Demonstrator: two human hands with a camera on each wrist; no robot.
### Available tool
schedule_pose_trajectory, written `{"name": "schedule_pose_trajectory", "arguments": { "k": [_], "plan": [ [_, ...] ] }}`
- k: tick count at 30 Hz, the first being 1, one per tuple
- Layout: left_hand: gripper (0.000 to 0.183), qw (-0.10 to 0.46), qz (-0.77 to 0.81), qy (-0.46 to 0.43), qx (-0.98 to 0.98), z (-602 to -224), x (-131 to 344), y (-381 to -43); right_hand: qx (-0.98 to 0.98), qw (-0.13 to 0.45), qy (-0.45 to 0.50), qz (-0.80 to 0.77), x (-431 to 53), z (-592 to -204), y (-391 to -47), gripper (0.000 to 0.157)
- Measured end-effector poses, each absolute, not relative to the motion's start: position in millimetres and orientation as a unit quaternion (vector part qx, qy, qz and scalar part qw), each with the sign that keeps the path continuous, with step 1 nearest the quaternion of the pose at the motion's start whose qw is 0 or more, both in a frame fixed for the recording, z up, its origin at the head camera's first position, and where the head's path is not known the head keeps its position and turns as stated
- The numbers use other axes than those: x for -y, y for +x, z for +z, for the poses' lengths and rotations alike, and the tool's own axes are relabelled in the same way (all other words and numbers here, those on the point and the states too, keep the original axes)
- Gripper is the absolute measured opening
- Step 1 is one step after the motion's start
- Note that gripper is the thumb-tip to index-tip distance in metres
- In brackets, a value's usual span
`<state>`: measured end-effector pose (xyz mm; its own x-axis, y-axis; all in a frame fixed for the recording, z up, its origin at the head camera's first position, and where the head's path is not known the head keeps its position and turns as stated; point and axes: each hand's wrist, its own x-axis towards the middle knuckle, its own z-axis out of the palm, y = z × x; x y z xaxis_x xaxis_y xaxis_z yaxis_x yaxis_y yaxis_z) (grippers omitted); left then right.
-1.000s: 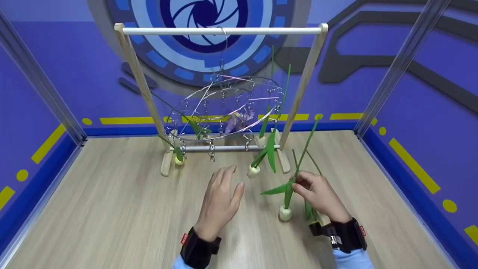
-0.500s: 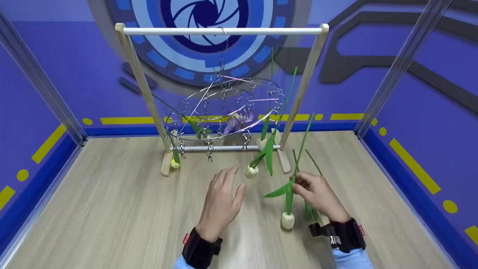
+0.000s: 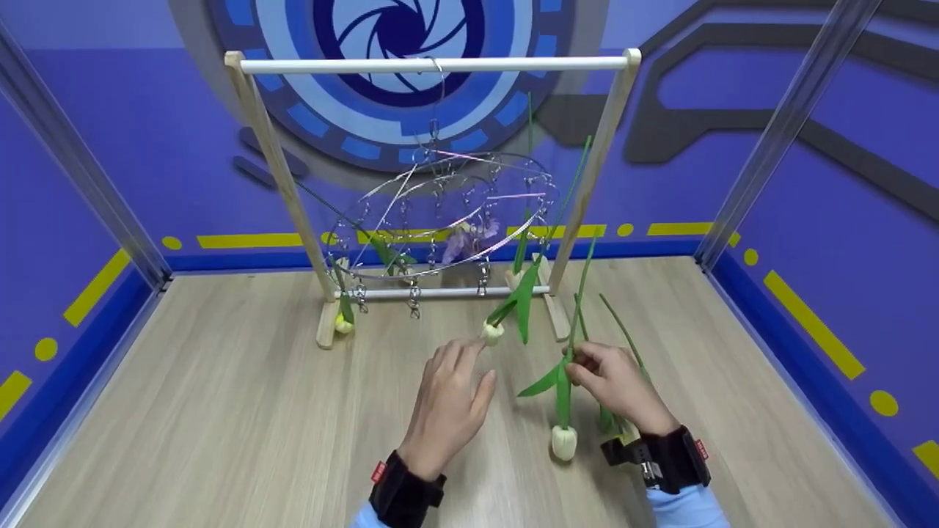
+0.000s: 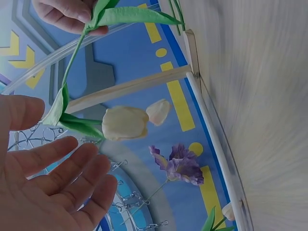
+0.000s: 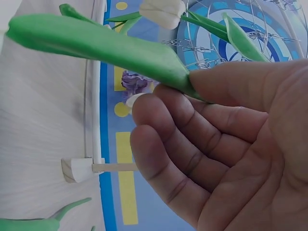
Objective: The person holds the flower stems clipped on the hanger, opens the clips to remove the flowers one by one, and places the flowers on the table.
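Note:
My right hand [image 3: 616, 385] pinches the green stem of a white tulip [image 3: 564, 444], which hangs head down with its leaves beside the fingertips. The right wrist view shows thumb and fingers at a green leaf [image 5: 106, 48]. My left hand [image 3: 449, 411] has its fingers extended, the fingertips right by another white tulip [image 3: 492, 334] that hangs head down from the round wire clip hanger [image 3: 433, 273]. In the left wrist view the palm [image 4: 33, 187] holds nothing, and the hanging tulip's bloom [image 4: 124, 123] lies beyond the fingers.
A wooden rack [image 3: 337, 66] carries the hanger and its dangling clips. A yellow tulip [image 3: 343, 323], a purple flower [image 4: 185, 166] and further white tulips also hang there. More stems [image 3: 622, 326] lie on the table right of my right hand. Printed walls enclose the back and sides.
My left hand has moved right and slightly forward, up to the hanging white tulip. The tulip in my right hand has tipped more upright, its bloom now lower. The hanger's flowers have swayed slightly.

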<state>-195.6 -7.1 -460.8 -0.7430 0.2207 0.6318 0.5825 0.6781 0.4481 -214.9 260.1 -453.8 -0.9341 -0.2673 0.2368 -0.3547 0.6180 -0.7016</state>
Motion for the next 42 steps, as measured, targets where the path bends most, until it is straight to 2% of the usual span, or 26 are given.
{"name": "schedule_pose_trajectory", "arguments": {
  "k": [12, 26, 34, 42],
  "plan": [
    [0.032, 0.256, -0.301, -0.247, 0.885, -468.3, -3.3, -191.9, 0.902, 0.028, 0.184, 0.389, -255.2, -463.2, -215.8, 0.013],
    [0.033, 0.238, -0.296, -0.249, 0.891, -467.8, -2.8, -191.8, 0.91, -0.01, 0.205, 0.36, -255.3, -462.6, -231.4, 0.008],
    [0.032, 0.24, -0.294, -0.25, 0.891, -470.4, -2.4, -191.9, 0.899, -0.067, 0.213, 0.377, -257.5, -468.3, -238.4, 0.025],
    [0.034, 0.216, -0.299, -0.247, 0.896, -472.3, -3.5, -191.9, 0.895, -0.079, 0.2, 0.39, -258.5, -474.3, -245.6, 0.026]
  ]
}}
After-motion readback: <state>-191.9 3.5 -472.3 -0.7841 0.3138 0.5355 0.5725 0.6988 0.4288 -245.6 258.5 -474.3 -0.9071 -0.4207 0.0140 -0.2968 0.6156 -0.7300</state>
